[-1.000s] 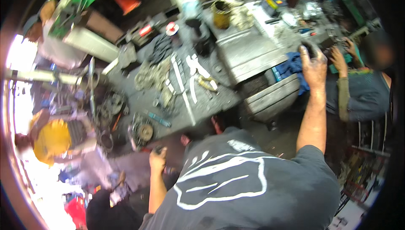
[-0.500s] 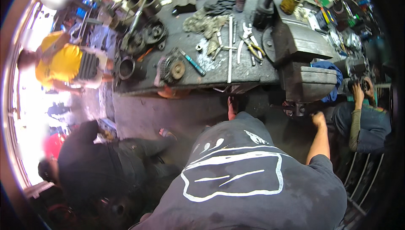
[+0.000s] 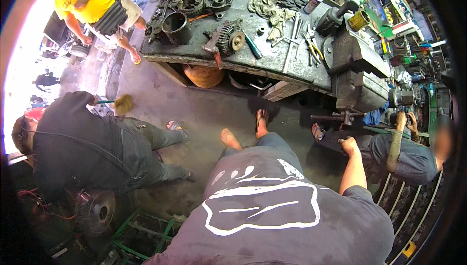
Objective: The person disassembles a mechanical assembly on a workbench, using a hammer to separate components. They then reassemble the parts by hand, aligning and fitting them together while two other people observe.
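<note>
Nearest to me: the wearer's charcoal T-shirt with a white outlined print [image 3: 262, 206]. Left hand out of view, so nothing to tell about its fingers. Right hand [image 3: 348, 145] low on the right, its fingers seemingly curled inward; cannot tell whether they close on anything.

Just beyond that hand, with a visible gap: the dark, straight metal handle bar [image 3: 325, 117] of a big grey cast-metal bench vise [image 3: 357, 57]. Vise stands at the right end of a long, dark-topped workbench [image 3: 307, 74], its handle out over the floor.

Handling, my judgement: the vise body is very heavy and rigid, no good to lift. The bar looks stiff, slim enough to wrap the fingers around, probably slick with grease. Best hold is near its free end, for leverage; the thick screw end would give less. Nothing fragile about it, though skin could get pinched where bar meets screw.

Farther along the bench: yellow-handled metal pliers [image 3: 316, 51] beside a pale cross-shaped steel tool [image 3: 290, 55], then a slim teal-blue cylinder [image 3: 253, 46] and a finned metal housing with a round pulley [image 3: 228, 40]. Crumpled grey-beige rags [image 3: 273, 16] lie behind.

Off right, a co-worker with an olive sleeve [image 3: 395, 147] keeps both hands close to dark machinery.
</note>
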